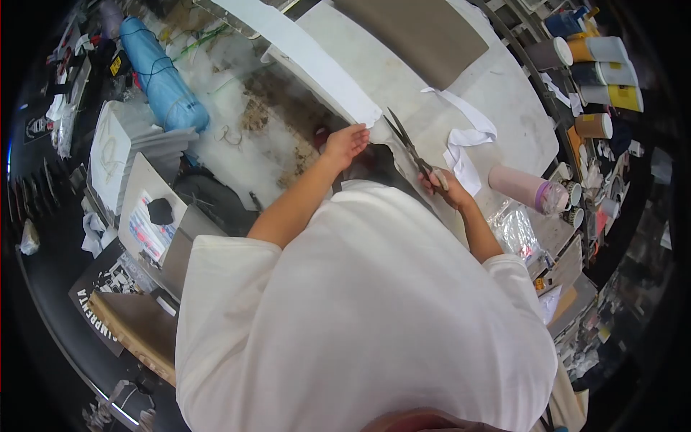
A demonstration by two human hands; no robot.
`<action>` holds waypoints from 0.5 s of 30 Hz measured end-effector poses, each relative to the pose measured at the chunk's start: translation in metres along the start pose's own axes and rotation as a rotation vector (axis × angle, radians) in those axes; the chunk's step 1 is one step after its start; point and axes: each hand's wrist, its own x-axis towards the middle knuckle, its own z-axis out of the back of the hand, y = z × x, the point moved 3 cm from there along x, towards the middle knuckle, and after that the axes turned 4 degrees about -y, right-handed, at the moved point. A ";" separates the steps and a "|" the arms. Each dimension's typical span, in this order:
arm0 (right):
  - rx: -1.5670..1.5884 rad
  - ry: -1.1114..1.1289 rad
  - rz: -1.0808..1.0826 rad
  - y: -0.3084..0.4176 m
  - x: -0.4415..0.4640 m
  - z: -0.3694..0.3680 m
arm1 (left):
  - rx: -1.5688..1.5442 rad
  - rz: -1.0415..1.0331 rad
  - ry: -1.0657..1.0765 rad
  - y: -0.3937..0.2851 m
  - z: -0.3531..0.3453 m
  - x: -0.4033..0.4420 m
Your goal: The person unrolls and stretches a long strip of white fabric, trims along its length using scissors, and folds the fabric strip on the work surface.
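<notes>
Long dark scissors point(407, 142) are in my right hand point(445, 186), with fingers through the handles and the blades slightly apart, pointing up and left. My left hand point(348, 146) is closed at the near end of a long white strip point(309, 56), its fingertips pinching the edge. The strip runs away to the upper left along the table's edge. The scissor tips are just right of that end, not touching it. A loose curled white strip point(471, 129) lies on the pale table point(529, 122), right of the scissors.
A pink bottle point(517, 184) lies beside clear plastic wrapping point(512, 229) at the right. Brown sheet material point(421, 36) covers the table's far part. Cups and containers point(594, 126) line the right side. At the left are a blue wrapped roll point(164, 75) and cardboard point(133, 331).
</notes>
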 end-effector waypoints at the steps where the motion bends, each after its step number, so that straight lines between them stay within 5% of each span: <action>1: 0.063 0.050 0.074 -0.001 -0.003 -0.003 | -0.007 0.004 -0.007 0.001 0.001 -0.001; 4: 0.077 0.127 0.176 0.003 -0.002 -0.012 | -0.026 0.004 0.007 0.002 0.002 -0.001; 7: 0.109 0.112 -0.047 0.003 0.009 -0.013 | -0.065 0.013 0.022 0.002 0.003 0.000; 15: -0.042 0.126 0.100 0.028 0.034 -0.026 | -0.063 0.020 0.055 0.003 0.000 -0.002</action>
